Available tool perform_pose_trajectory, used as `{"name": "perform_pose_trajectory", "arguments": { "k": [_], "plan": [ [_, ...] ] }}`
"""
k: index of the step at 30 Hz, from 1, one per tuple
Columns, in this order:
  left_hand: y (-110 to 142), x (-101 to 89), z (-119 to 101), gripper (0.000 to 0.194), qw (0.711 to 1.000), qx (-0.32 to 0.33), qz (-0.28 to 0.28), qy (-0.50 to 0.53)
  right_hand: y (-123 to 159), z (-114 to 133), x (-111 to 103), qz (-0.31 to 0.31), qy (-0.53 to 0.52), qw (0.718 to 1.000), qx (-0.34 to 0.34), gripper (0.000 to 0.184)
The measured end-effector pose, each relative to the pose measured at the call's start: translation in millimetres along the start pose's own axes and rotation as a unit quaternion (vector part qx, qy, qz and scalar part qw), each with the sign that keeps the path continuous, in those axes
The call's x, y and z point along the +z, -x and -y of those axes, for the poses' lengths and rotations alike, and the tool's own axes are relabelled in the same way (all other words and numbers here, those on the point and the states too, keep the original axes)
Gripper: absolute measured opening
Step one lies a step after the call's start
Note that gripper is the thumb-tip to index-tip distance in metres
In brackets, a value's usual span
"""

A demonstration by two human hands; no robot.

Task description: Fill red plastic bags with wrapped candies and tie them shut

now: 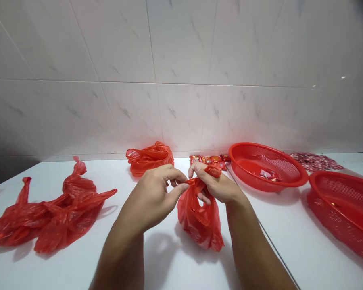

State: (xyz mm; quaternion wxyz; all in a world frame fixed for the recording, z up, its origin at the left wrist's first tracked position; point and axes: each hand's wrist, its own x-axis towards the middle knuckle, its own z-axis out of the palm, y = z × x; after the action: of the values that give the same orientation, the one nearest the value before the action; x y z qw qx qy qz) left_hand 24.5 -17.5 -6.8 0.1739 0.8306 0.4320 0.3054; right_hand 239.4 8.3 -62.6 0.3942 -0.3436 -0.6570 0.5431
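In front of me a red plastic bag (201, 221) hangs from my two hands, close above or on the white tabletop. My left hand (161, 187) pinches a part of its top between thumb and fingertips. A handle loop of the bag goes round my right hand (213, 181), whose fingers curl into the gathered plastic. What the bag contains is hidden by its folds. Behind my left hand lies another red plastic bag (153, 159), crumpled. Small red snack packets (210, 161) lie in a row just beyond my right hand.
Several knotted red bags (69, 209) lie at the left. A round red basket (269, 177) with a few small packets stands back right, a second red basket (345, 209) nearer. Behind them lies a red-and-white patterned cloth (316, 161). A tiled wall (181, 112) bounds the table's back.
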Motion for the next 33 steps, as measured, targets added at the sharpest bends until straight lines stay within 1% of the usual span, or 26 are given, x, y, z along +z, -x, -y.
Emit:
{"name": "perform_pose_trajectory", "arguments": {
  "k": [2, 4, 5, 8, 9, 10, 11, 12, 13, 14, 15, 16, 18, 19, 21, 22, 23, 26, 28, 29, 30, 32, 33],
  "plan": [
    [2.6, -2.1, 0.3, 0.016, 1.0, 0.022, 0.012, 0.012, -1.3, -1.2, -2.7, -0.007, -0.026, 1.0, -0.008, 0.055],
    [4.0, -2.3, 1.4, 0.014, 0.998, 0.038, 0.028, 0.034, -0.8, -1.6, -7.3, 0.004, -0.038, 0.999, -0.024, 0.052],
    [3.7, -1.1, 2.4, 0.027, 0.997, 0.038, 0.038, 0.046, 0.2, -1.5, -10.0, 0.014, -0.038, 0.998, -0.038, 0.049],
    [-2.1, 7.8, 7.2, 0.097, 0.992, 0.011, 0.091, 0.085, 5.3, -0.3, -17.9, 0.053, -0.024, 0.995, -0.08, 0.033],
    [-5.3, 11.6, 9.1, 0.108, 0.988, 0.0, 0.117, 0.099, 7.4, 0.7, -19.7, 0.068, -0.023, 0.993, -0.09, 0.027],
    [-8.6, 15.2, 10.8, 0.11, 0.984, -0.009, 0.139, 0.113, 9.7, 2.0, -21.0, 0.08, -0.023, 0.992, -0.1, 0.022],
    [-11.8, 18.2, 12.2, 0.102, 0.98, -0.014, 0.154, 0.125, 12.0, 3.7, -21.6, 0.086, -0.022, 0.99, -0.111, 0.018],
    [-14.4, 20.2, 13.1, 0.088, 0.978, -0.015, 0.163, 0.131, 14.3, 6.0, -21.5, 0.083, -0.013, 0.989, -0.123, 0.015],
    [-16.2, 21.2, 13.4, 0.072, 0.978, -0.013, 0.163, 0.128, 16.4, 8.7, -20.7, 0.067, 0.008, 0.988, -0.137, 0.011],
    [-17.3, 21.2, 13.1, 0.058, 0.98, -0.008, 0.158, 0.121, 18.1, 11.6, -19.2, 0.04, 0.042, 0.987, -0.151, 0.007],
    [-17.6, 20.4, 12.3, 0.048, 0.982, -0.004, 0.149, 0.113, 19.3, 14.6, -17.2, 0.004, 0.088, 0.982, -0.166, 0.006],
    [-17.4, 19.0, 11.0, 0.043, 0.984, -0.004, 0.141, 0.109, 19.8, 17.3, -14.7, -0.038, 0.14, 0.973, -0.181, 0.01],
    [-16.2, 15.9, 8.2, 0.044, 0.983, -0.019, 0.133, 0.124, 18.8, 20.8, -9.0, -0.12, 0.236, 0.941, -0.21, 0.017],
    [-15.9, 14.6, 6.9, 0.046, 0.981, -0.03, 0.13, 0.141, 17.5, 21.5, -6.2, -0.149, 0.268, 0.925, -0.225, 0.02],
    [-16.5, 12.9, 5.4, 0.041, 0.978, -0.044, 0.114, 0.17, 14.4, 21.0, -1.3, -0.174, 0.292, 0.905, -0.258, 0.02],
    [-17.4, 12.5, 5.3, 0.037, 0.978, -0.045, 0.106, 0.177, 12.9, 20.1, 0.6, -0.173, 0.288, 0.902, -0.272, 0.02],
    [-18.5, 12.2, 5.5, 0.038, 0.978, -0.043, 0.1, 0.177, 11.8, 19.0, 2.0, -0.165, 0.279, 0.903, -0.283, 0.018],
    [-21.7, 11.1, 7.6, 0.048, 0.983, -0.036, 0.099, 0.148, 9.2, 15.6, 3.2, -0.154, 0.254, 0.908, -0.296, 0.015],
    [-22.6, 9.7, 9.7, 0.047, 0.989, -0.04, 0.086, 0.116, 6.8, 13.0, 1.9, -0.168, 0.255, 0.904, -0.3, 0.011],
    [-22.8, 8.9, 11.0, 0.046, 0.992, -0.047, 0.072, 0.097, 5.1, 11.4, 0.8, -0.179, 0.263, 0.9, -0.297, 0.008],
    [-23.0, 8.1, 12.7, 0.044, 0.994, -0.059, 0.056, 0.077, 3.1, 9.6, -0.7, -0.188, 0.278, 0.898, -0.285, 0.008],
    [-24.1, 6.6, 18.0, 0.041, 0.994, -0.103, 0.031, 0.027, -1.1, 5.0, -4.7, -0.194, 0.32, 0.9, -0.225, 0.024],
    [-25.0, 5.7, 22.1, 0.042, 0.991, -0.131, 0.025, -0.003, -2.8, 2.1, -7.5, -0.191, 0.342, 0.903, -0.175, 0.033]
  ]
}}
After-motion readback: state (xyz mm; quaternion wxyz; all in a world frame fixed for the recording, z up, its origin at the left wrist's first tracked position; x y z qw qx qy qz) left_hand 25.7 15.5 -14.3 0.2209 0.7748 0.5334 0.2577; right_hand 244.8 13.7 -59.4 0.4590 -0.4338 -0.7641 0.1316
